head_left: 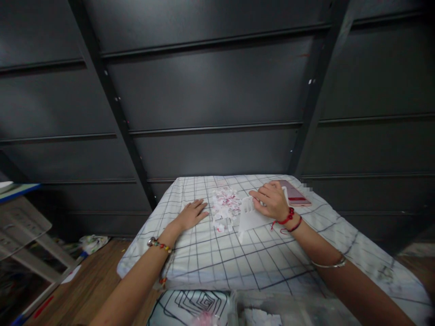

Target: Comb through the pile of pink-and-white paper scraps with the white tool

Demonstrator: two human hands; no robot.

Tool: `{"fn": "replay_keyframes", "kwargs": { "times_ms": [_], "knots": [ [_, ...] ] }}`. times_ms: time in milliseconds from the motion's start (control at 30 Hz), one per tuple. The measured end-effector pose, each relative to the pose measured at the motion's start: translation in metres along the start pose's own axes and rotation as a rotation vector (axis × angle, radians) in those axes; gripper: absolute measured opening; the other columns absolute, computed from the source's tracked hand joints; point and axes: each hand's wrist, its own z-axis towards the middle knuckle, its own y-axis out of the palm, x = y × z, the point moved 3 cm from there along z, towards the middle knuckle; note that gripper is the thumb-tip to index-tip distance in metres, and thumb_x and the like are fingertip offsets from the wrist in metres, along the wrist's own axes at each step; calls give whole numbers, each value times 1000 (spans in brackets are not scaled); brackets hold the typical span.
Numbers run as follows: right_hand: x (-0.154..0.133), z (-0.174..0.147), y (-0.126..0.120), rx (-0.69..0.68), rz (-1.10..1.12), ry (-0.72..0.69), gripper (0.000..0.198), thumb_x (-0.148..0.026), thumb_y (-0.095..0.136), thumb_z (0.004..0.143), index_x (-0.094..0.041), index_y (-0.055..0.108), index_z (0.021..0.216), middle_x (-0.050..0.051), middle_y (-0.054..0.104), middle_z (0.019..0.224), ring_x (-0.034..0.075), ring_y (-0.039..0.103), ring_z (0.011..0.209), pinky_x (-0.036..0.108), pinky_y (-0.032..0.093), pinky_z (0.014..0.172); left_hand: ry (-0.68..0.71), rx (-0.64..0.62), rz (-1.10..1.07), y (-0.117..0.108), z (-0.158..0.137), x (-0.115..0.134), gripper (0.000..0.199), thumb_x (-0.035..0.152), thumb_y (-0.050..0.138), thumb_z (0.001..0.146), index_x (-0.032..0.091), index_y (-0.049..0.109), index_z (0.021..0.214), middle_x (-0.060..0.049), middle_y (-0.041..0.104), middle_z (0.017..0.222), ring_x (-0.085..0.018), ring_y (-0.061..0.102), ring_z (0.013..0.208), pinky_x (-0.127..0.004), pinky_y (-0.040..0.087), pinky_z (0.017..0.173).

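My left hand [192,214] lies flat on the checked cloth [210,258], fingers apart, just left of a heap of torn white paper scraps [224,204] with pink and red marks. Nothing shows in that hand. To the right of the heap, my right hand [272,199] has its fingers closed over the top edge of a white slotted plastic container [253,221]. The container seems tilted, its side facing me, and my hand covers part of it. What is inside it I cannot see.
Behind my right hand lies a flat pinkish-red item [297,194]. At the near edge stand a clear plastic bin [234,308] with paper inside and a patterned item [190,305]. A dark panelled wall [217,154] closes off the back; a grey-white stand [27,222] is at left.
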Motion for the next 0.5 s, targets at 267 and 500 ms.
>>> {"fn": "replay_keyframes", "kwargs": {
  "times_ms": [267,500],
  "knots": [
    [3,0,-1,-7,27,-7,16,-20,47,76,-19,62,75,-1,50,57,13,40,62,32,27,69,0,-3,4,1,1,-1,54,52,24,92,17,37,132,-9,29,141,-25,24,129,-38,19,103],
    [0,1,0,-14,-15,-21,14,-20,48,76,-20,62,76,-2,50,55,13,39,61,31,26,69,2,-9,9,0,2,0,54,51,25,93,17,37,133,-10,29,141,-25,24,129,-38,20,102]
  ]
}}
